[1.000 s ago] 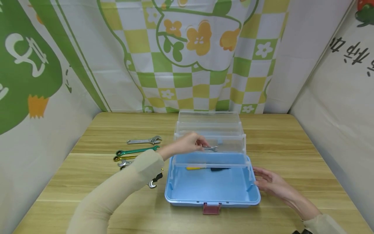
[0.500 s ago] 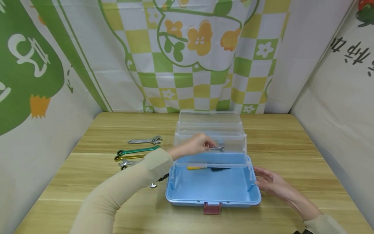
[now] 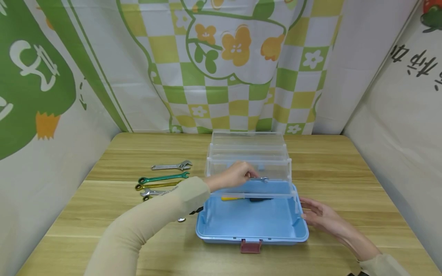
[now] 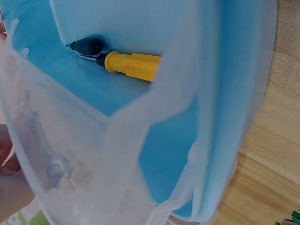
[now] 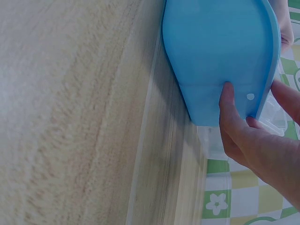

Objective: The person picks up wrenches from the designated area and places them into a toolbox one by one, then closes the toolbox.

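A light blue toolbox (image 3: 250, 226) stands on the table, its translucent stepped trays (image 3: 250, 153) raised at the back. Over the front tray my left hand (image 3: 241, 173) pinches a small silver wrench (image 3: 264, 179), its open end pointing right. The left wrist view shows this wrench (image 4: 49, 150) only hazily through the tray plastic. Inside the box lie a yellow-handled screwdriver (image 4: 136, 65) and a black-handled screwdriver (image 4: 89, 46), partly under the tray in the head view. My right hand (image 3: 321, 216) rests its fingertips on the box's right side, fingers (image 5: 229, 101) fairly straight against the outer wall.
Left of the box lie an adjustable wrench (image 3: 172, 166), a green wrench (image 3: 164, 178), a yellow wrench (image 3: 157, 185) and several more tools, partly hidden by the left sleeve (image 3: 155, 214). A dark red latch (image 3: 251, 246) hangs at the box front. Curtains surround the table.
My left hand has moved right with the small wrench over the front tray, then slightly down. My right hand stays at the box's side.
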Motion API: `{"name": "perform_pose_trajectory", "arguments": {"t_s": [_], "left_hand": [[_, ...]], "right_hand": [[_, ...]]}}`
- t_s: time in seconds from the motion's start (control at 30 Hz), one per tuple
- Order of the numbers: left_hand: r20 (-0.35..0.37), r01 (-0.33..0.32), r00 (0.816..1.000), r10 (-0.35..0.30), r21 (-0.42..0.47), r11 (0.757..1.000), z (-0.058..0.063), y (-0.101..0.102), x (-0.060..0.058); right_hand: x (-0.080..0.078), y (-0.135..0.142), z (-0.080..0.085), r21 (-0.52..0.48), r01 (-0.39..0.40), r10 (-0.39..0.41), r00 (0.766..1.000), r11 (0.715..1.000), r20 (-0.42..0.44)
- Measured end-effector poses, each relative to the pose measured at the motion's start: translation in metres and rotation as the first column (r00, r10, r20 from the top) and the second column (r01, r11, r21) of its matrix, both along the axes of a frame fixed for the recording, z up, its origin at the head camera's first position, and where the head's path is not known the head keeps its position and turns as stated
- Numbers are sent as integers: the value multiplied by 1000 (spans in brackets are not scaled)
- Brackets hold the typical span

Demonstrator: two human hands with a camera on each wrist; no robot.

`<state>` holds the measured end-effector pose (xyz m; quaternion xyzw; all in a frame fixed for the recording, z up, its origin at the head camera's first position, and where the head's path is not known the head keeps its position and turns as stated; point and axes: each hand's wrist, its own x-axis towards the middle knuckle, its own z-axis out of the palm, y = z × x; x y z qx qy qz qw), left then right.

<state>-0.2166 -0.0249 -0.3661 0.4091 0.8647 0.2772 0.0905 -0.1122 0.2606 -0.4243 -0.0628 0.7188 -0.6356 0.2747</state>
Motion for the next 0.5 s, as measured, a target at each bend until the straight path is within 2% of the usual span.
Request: {"name": "perform_pose_trajectory", "arguments": {"t_s": [0.5], "left_hand": [[-35, 17, 999, -19, -35, 999, -2, 6, -8]], "right_hand": [[0, -1, 0, -13, -15, 15, 1000, 1000, -14]]}}
